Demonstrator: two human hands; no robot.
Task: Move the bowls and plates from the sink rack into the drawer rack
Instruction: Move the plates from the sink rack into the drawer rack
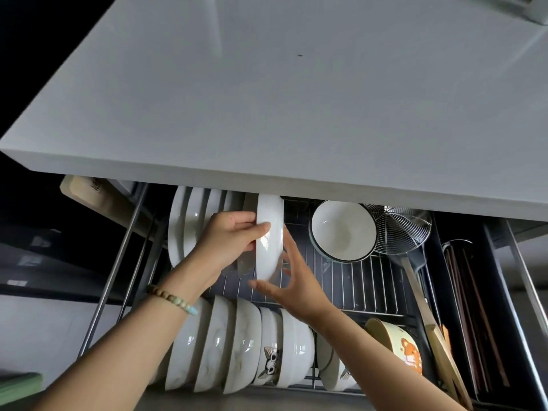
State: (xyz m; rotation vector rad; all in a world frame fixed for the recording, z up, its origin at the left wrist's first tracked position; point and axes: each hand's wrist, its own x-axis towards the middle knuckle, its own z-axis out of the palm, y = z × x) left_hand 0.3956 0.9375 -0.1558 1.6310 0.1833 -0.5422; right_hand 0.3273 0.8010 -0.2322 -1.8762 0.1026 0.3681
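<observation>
Front row: white bowls point(237, 345) on edge, one with a cat face point(271, 363); yellow bowl point(400, 348), orange cartoon animal. Plate point(269, 241) upright in drawer rack point(355, 286), beside stacked plates point(184, 226). Left hand point(234, 235) grips its rim. Right hand point(293, 280) spread, thumb under lower edge. Wooden board point(95, 188): mark unreadable. Table point(267, 99) overhangs.

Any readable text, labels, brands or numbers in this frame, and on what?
Nothing here can be read.
Wooden board: dark stamped mark near its end, too blurred to read.
Pale patches in the dark at left: too blurred to read.
Cat-face bowl and yellow bowl: pictures only, no words.
</observation>
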